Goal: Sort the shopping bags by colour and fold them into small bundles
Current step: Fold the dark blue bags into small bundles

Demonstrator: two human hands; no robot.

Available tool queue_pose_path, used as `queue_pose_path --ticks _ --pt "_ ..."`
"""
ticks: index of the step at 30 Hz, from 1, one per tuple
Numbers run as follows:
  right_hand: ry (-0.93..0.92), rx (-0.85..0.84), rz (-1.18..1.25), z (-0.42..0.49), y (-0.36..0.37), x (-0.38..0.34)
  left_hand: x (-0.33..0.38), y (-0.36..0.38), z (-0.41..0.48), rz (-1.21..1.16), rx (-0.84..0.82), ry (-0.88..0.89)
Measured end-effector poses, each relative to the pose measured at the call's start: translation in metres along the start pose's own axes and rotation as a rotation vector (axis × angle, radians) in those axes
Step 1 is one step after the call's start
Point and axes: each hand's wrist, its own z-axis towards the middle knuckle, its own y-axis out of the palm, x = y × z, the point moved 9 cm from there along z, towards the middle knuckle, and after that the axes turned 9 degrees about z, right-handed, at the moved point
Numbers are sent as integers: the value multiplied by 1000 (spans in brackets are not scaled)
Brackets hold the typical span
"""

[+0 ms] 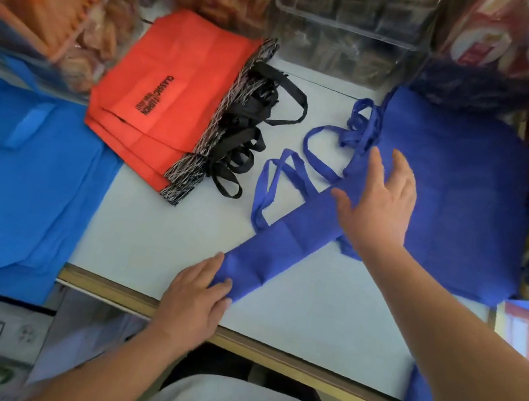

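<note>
The violet-blue bag [284, 241] in work lies on the white bench [308, 311] folded lengthwise into a narrow strip, and its long axis is what the coming fold depends on: it runs on a diagonal from the left hand [194, 296] up and away to the right hand [380, 204]. The left hand holds the closed bottom end, thumb along one edge and lightly curled fingers over the corner, just inside the front edge of the bench. The right hand is spread wide and flat, gripping nothing, its palm over the far part of the strip where it meets the pile of same-coloured bags [457, 196], which lies beyond and to the right of that hand. The bag's handles [272, 184] trail loose on the bench to the left of the right hand, beside the strip. Because the bottom end is already in the left hand, rolling or folding the strip along its length from that end toward the right hand looks like the natural move, with the flat hand keeping the far part from sliding. The red bags [165, 98] sit well ahead of the left hand, and the light blue bags [17, 178] lie far out to its left.
</note>
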Motion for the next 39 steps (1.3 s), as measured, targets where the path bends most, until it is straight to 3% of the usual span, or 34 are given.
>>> queue_pose_path --ticks 3,6,8,11,16,21,26,30,32,35,37,39 --pt "-97 -82 83 -44 41 -16 6 2 -3 -33 2 -4" --pt "-134 -386 133 -97 99 -27 17 2 -2 -94 23 -32" --pt "-53 -561 140 -118 127 -17 23 0 3 -199 45 -121" --pt "-107 -611 144 -127 136 -8 22 1 11 -347 37 -290" --pt "-103 -692 149 -125 131 6 20 19 14 -627 -186 -551" --pt "-10 -800 303 -129 126 12 25 16 21 -666 -419 -500" --pt "25 -730 424 -142 109 23 38 -5 16 -907 -463 -524" --pt "4 -706 521 -162 81 24 41 -27 16 -1050 -392 -625" --pt "-85 -686 563 -180 59 18 44 -41 21 -1102 -343 -646" --pt "-270 -524 502 -197 31 7 58 -56 30 -1214 -345 -621" --pt "-171 -441 593 -192 21 11 71 -66 34 -1279 -357 -570" --pt "44 -441 747 -182 19 21 77 -72 40 -1214 -358 -478"
